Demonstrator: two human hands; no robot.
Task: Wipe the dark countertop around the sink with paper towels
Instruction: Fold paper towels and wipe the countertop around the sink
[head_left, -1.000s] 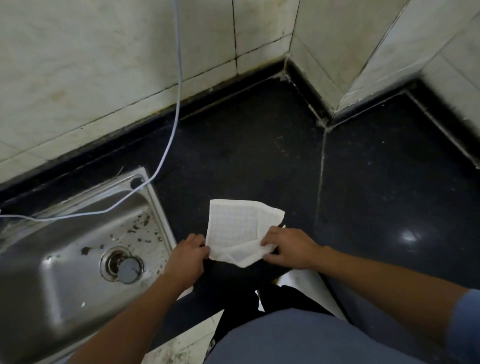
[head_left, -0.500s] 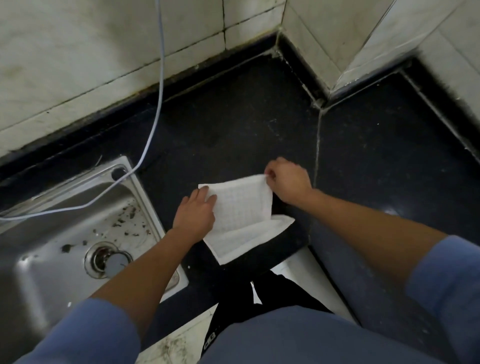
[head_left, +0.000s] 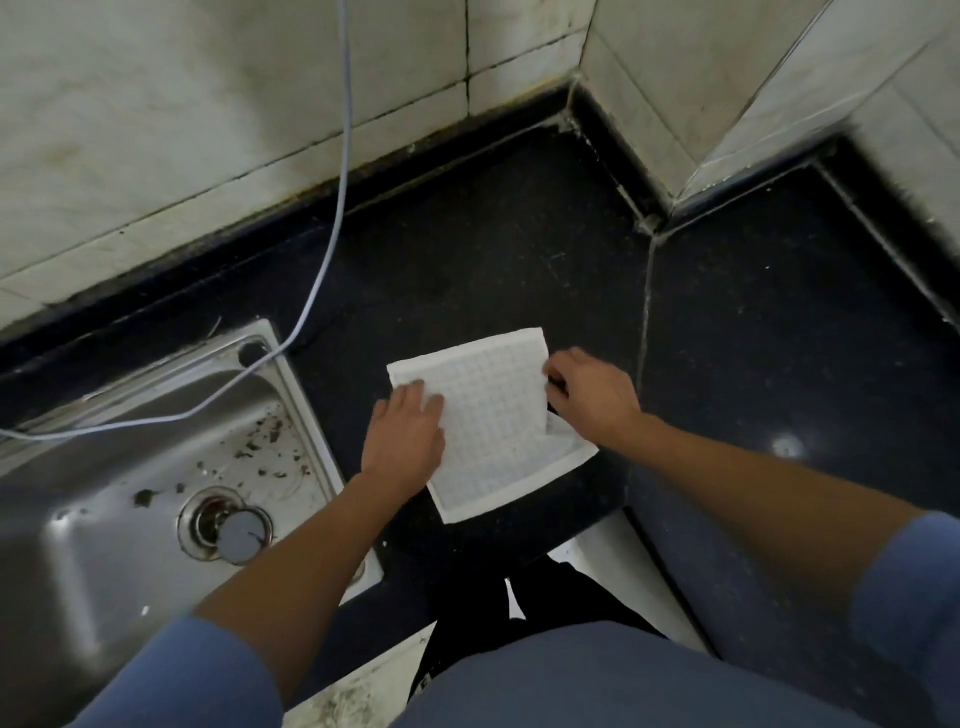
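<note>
A white quilted paper towel (head_left: 493, 421) lies spread on the dark countertop (head_left: 493, 249), just right of the steel sink (head_left: 130, 467). My left hand (head_left: 402, 441) rests flat on the towel's left side, fingers straight. My right hand (head_left: 589, 397) pinches the towel's right edge, where an upper layer is folded over a lower one. The towel's near corner reaches close to the counter's front edge.
A pale cable (head_left: 332, 218) hangs down the tiled wall (head_left: 208, 130) and runs across the sink's rim. The sink holds dark debris and a drain plug (head_left: 241, 535). A tiled corner (head_left: 675, 104) juts out at the back right. A seam (head_left: 644, 322) splits the countertop.
Both hands carried the towel forward from the counter's edge and laid it down. The right hand folded its top layer over; the left hand now lies flat on it.
</note>
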